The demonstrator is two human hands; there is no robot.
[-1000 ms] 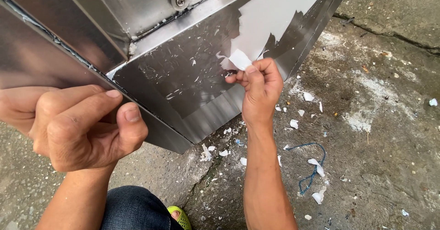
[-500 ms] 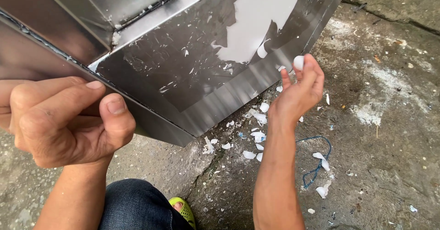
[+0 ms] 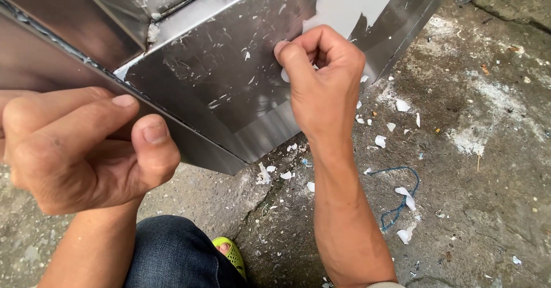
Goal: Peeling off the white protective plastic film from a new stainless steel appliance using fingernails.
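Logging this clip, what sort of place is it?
Likely an outdoor work yard: rough cracked concrete ground, white film scraps littering it, and a stainless steel panel being stripped.

The steel panel (image 3: 229, 81) fills the upper left of the frame, and the right hand (image 3: 324, 84) presses against it at centre. The left hand (image 3: 80, 150) blocks the lower left edge. Open concrete ground (image 3: 482, 196) lies right, littered with white film scraps (image 3: 402, 105) and a blue cord (image 3: 402, 199).
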